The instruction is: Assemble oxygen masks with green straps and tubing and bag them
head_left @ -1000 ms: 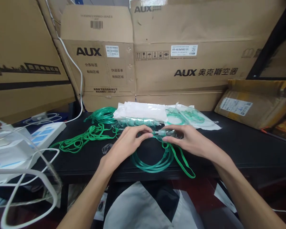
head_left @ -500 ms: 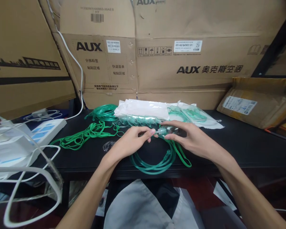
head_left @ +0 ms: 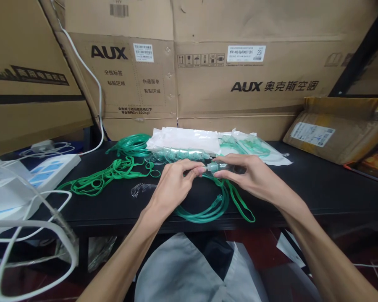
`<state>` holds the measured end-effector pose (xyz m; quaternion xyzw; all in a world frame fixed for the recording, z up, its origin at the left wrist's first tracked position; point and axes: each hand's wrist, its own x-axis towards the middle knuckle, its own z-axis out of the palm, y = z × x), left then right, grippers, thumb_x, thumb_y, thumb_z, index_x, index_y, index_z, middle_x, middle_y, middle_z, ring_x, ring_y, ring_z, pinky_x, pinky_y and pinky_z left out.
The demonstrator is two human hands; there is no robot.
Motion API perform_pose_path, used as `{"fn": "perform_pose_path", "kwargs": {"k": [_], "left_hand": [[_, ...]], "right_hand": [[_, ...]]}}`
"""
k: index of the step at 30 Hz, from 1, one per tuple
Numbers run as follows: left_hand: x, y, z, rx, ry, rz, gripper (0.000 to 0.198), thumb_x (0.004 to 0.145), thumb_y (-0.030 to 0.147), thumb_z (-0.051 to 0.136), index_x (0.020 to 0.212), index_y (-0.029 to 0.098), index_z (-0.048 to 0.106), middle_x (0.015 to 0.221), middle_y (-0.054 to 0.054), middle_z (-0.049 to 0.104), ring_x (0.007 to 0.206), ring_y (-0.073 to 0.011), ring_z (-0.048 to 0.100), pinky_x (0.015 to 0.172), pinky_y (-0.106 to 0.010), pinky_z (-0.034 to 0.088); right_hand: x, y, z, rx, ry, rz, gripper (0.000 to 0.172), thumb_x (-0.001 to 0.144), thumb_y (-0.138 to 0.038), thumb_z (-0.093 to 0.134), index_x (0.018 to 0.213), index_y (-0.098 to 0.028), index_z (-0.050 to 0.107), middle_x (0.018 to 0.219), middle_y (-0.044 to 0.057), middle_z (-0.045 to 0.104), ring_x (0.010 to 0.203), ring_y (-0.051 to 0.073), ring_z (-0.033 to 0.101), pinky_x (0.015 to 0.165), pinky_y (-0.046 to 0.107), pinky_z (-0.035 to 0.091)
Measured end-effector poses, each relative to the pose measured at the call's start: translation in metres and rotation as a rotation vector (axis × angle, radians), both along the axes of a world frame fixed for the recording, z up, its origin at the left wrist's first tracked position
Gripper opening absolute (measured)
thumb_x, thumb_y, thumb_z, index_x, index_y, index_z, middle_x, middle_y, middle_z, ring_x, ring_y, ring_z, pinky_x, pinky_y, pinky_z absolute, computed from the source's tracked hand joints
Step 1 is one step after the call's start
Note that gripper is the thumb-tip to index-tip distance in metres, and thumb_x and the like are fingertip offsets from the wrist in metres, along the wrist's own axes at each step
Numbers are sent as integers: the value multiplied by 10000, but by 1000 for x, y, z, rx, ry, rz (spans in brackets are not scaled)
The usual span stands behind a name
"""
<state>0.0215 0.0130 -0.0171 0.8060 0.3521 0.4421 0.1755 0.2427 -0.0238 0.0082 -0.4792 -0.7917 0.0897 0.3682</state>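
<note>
Between my hands, just above the table, is a clear green-tinted oxygen mask. My right hand grips its body from the right, thumb below and fingers above. My left hand is closed, with thumb and forefinger pinched on the pale connector end of the mask. The join itself is partly hidden by my fingertips. Below hangs or lies a coil of green tubing, and to its right a loop of green elastic strap.
Behind my hands lie a row of nested masks, white packets and bagged green masks. Farther left are coiled tubing, tangled elastic straps, thin metal strips and a power strip. Cardboard boxes stand behind.
The view has shifted slightly, so the background sits a little higher and farther left. Both hands keep their hold on the mask, and my left hand's fingers have turned a little over the connector.
</note>
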Motion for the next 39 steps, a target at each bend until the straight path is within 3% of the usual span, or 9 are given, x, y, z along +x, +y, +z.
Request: {"fn": "perform_pose_path", "kwargs": {"k": [3, 6, 9, 11, 14, 20, 30, 39], "left_hand": [[2, 0, -2, 60, -30, 28, 166, 966, 272, 637, 1012, 252, 795, 983, 22, 775, 914, -169, 696, 856, -266, 484], [3, -1, -2, 106, -42, 45, 161, 960, 248, 648, 1024, 245, 795, 969, 16, 776, 902, -171, 696, 865, -276, 496], [3, -3, 0, 129, -9, 40, 165, 969, 235, 637, 1030, 237, 791, 989, 16, 778, 918, -166, 693, 886, -274, 490], [1, -3, 3, 120, 29, 27, 171, 980, 240, 624, 1040, 247, 783, 1020, 28, 779, 950, -162, 690, 909, -271, 474], [-2, -4, 8, 93, 75, 8, 166, 987, 251, 617, 1061, 274, 764, 1063, 59, 775, 1002, -153, 686, 925, -257, 457], [-5, -7, 9, 115, 127, 48, 106, 988, 266, 616, 1026, 255, 714, 1032, 63, 754, 973, -152, 679, 889, -271, 453], [-6, -5, 1, 318, 222, 47, 111, 1000, 181, 567, 1013, 218, 671, 937, 12, 700, 876, -167, 634, 810, -298, 452], [-3, -6, 2, 218, 177, 40, 143, 988, 140, 541, 938, 203, 660, 889, 12, 707, 816, -148, 650, 768, -269, 445]], "right_hand": [[-2, -2, 2, -58, 23, -12, 436, 884, -490, 715, 1215, -209, 755, 1273, 93, 738, 1167, 315, 667, 1002, 400, 487], [-4, -4, 4, -152, 57, -3, 431, 896, -518, 678, 1168, -196, 773, 1040, 71, 798, 925, 275, 710, 797, 345, 523], [-3, -4, 5, -251, 62, 1, 428, 907, -539, 645, 1117, -189, 774, 698, 7, 723, 619, 186, 608, 556, 277, 424], [-1, -3, 6, -279, 62, -2, 430, 904, -555, 639, 1065, -181, 775, 620, -15, 665, 552, 152, 537, 510, 261, 366], [2, 0, 6, -285, 58, -3, 400, 904, -543, 642, 1015, -182, 771, 641, -18, 672, 562, 142, 527, 528, 258, 367], [5, 5, 1, -312, 71, -52, 419, 882, -515, 677, 1138, -191, 750, 715, 2, 735, 645, 174, 578, 603, 281, 403], [3, -2, 8, -369, 57, 91, 379, 943, -528, 586, 874, -187, 736, 653, -7, 642, 662, 165, 575, 645, 276, 403], [-2, -2, 3, -310, 51, 15, 357, 907, -525, 640, 920, -184, 744, 698, -5, 651, 609, 145, 491, 586, 277, 359]]}}
